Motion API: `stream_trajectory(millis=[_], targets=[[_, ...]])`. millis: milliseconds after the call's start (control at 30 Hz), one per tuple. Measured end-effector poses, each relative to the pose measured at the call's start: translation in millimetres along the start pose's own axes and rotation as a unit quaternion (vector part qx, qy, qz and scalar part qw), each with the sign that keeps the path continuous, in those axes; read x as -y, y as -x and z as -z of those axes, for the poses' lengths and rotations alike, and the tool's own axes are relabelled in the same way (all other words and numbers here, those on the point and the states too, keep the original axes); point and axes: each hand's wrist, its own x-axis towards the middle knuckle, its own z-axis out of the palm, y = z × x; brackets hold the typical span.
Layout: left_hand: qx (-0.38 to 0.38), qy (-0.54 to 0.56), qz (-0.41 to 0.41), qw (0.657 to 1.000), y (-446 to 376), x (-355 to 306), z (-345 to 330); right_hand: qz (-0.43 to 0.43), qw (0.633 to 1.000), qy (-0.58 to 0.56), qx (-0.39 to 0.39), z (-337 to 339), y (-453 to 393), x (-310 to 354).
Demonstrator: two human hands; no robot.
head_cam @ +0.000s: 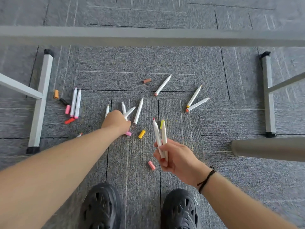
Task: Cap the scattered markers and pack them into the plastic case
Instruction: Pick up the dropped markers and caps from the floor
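Carpet (165, 63) of grey tiles carries the whole scatter, seen from above between two grey frame legs, the left leg (41, 100) and the right leg (268, 96). Just right of the left leg lie an orange cap (56, 94), a black cap (63, 101), a pink cap (67, 109) and a red cap (69, 120), and beside these two white markers (76, 104) lie side by side, touching along their length. Further right the left hand (116, 121) reaches down to the floor, its grip clenched around a small bunch of markers (127, 111) whose ends fan out past the knuckles; how many it holds cannot be told. A second pink cap (128, 133) sits at the hand's near edge, and a lone marker (138, 111) lies just right of the bunch. A yellow cap (141, 134) rests near it, and a brown cap (146, 80) lies well beyond, next to a marker with a brown end (163, 85). The right hand (175, 158), a dark cord (206, 179) at its wrist, is raised above the floor with its grip closed on two upright markers (160, 139), one pink-tipped, one with a yellow tip. A third pink cap (151, 165) lies on the floor beside that hand. To the right two more markers (196, 100) form a V, their coloured ends nearly meeting. Black shoes (140, 209) show at the bottom. No case is in view.
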Motion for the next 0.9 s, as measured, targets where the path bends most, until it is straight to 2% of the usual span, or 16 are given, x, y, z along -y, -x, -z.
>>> stream_trajectory(millis=[133, 200, 233, 300, 367, 433, 567, 733, 900], targets=[[0.01, 0.021, -0.021, 1.0, -1, 4, 1, -0.006, 1.0, -0.01, 0.021, -2, 0, 4], [0.056, 0.128, -0.029, 0.99, 0, 7, 4, -0.001, 0.999, -0.032, 0.033, -1, 0, 7], [0.101, 0.223, -0.025, 0.969, 4, 8, 7, 0.003, 0.999, -0.038, 0.037, 0, 1, 8], [0.198, 0.403, -0.012, 0.893, 15, 11, 14, 0.011, 0.998, -0.04, 0.039, 1, 1, 10], [0.257, 0.484, -0.015, 0.836, 33, 16, 25, 0.012, 0.998, -0.043, 0.04, 2, 0, 11], [0.28, 0.511, -0.028, 0.812, 49, 23, 33, 0.013, 0.998, -0.043, 0.043, 0, -1, 12], [0.285, 0.541, -0.054, 0.789, 73, 34, 44, 0.028, 0.999, 0.013, 0.04, -8, -1, 15], [0.296, 0.589, -0.045, 0.751, 88, 49, 46, 0.036, 0.998, 0.05, 0.011, -14, -4, 15], [0.267, 0.567, -0.042, 0.778, 94, 62, 44, 0.04, 0.993, 0.115, -0.01, -23, -6, 23]])
